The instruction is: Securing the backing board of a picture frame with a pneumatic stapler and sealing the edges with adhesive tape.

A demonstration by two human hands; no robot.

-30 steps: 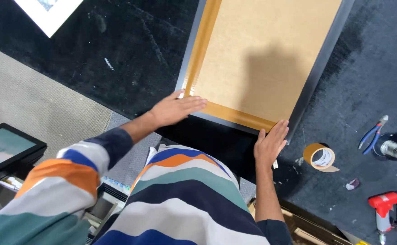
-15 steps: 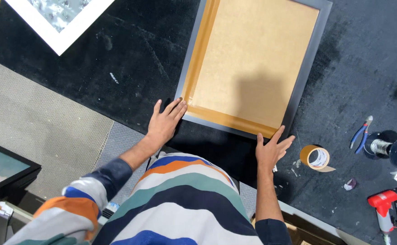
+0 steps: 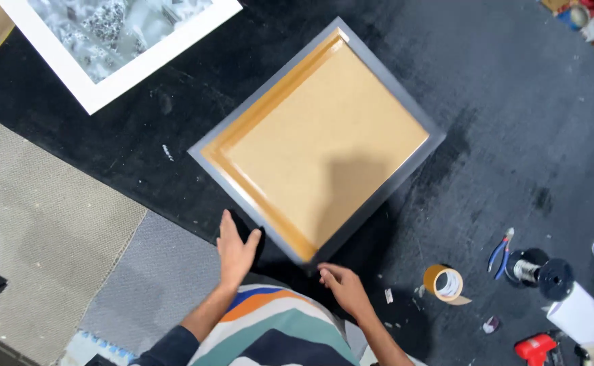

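Observation:
A grey picture frame (image 3: 378,91) lies face down on the black work surface, its brown backing board (image 3: 324,146) taped along the edges, turned so one corner points toward me. My left hand (image 3: 234,249) is open, fingers spread, just beside the frame's lower left edge. My right hand (image 3: 341,286) is open too, fingers near the frame's nearest corner, holding nothing.
A white-matted picture (image 3: 117,41) lies at the top left. A roll of brown tape (image 3: 444,282), blue-handled pliers (image 3: 499,249), a black wire spool (image 3: 538,271), a white box (image 3: 580,316) and a red tool (image 3: 534,348) sit at the right. Grey matting (image 3: 46,224) covers the left.
The frame has turned from roughly square to me to a diagonal, corner toward me. Both hands came off its lower edge and now sit beside the near corner.

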